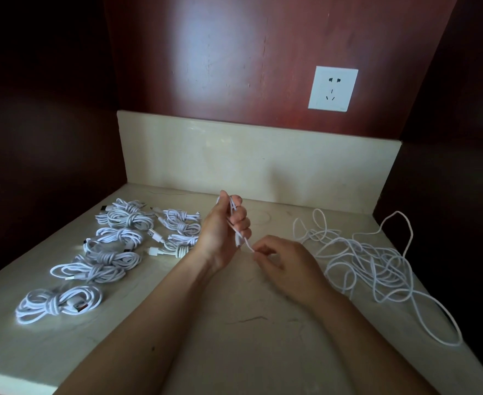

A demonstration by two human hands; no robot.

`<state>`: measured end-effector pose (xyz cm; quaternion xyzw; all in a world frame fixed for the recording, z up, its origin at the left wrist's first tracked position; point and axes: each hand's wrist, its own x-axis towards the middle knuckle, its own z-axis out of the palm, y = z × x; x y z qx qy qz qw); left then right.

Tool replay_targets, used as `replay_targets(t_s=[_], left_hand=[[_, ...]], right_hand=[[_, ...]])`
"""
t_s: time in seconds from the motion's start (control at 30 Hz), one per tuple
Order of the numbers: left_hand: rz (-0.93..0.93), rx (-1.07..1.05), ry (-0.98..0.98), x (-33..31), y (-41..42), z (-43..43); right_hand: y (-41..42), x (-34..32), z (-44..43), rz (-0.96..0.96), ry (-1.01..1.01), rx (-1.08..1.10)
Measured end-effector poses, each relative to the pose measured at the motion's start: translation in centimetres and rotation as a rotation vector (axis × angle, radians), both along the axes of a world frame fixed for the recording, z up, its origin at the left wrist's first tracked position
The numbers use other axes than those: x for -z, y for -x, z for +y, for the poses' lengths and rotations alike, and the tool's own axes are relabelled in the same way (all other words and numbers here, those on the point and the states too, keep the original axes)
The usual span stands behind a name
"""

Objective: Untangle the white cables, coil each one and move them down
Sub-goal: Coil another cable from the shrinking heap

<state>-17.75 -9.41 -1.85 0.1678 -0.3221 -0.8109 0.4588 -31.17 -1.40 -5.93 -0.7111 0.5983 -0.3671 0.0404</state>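
Note:
My left hand [225, 227] is raised above the middle of the counter, its fingers curled round a few folds of a white cable [232, 208]. The same cable runs down from that hand to my right hand [284, 265], which pinches it between thumb and fingertips just below and to the right. A loose tangle of white cables [368, 259] lies on the counter to the right, with one long loop trailing toward the front right edge. Several coiled and tied white cables [114, 252] lie in rows on the left.
The beige stone counter [234, 337] sits in a dark wooden alcove with a low stone backsplash [248, 155]. A white wall socket [333, 88] is mounted on the back panel. Dark side walls close in on both sides.

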Motion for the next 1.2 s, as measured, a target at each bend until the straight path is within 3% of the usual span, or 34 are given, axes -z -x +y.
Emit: replay_targets(t_s=[0.2,0.37,0.53,0.67,0.93,1.07,1.2], left_hand=[[0.026,0.054,-0.005,0.3,-0.7,-0.3],[-0.022,-0.042,-0.004,0.0,-1.1,-0.7],[-0.355,-0.367,0.256,0.0,-1.0,-0.9],[-0.544,-0.441,0.431,0.7,-0.6,-0.5],[-0.767,-0.098,0.436,1.0,-0.2,0.0],[-0.93,0.141,0.496,0.9,-0.2,0.6],[-0.835,0.481,0.37,1.1,-0.2,1.3]], right_hand=[[0.2,0.5,-0.2,0.158,-0.047,-0.017],[0.5,0.3,-0.2,0.177,-0.094,0.01],[0.0,-0.8,0.4,0.141,-0.09,0.001],[-0.7,-1.5,1.2,0.135,0.051,0.022],[-0.7,-1.5,0.9,-0.182,0.152,-0.019],[-0.4,-1.6,1.1,-0.096,0.207,0.018],[0.6,-1.8,0.9,0.002,0.277,0.158]])
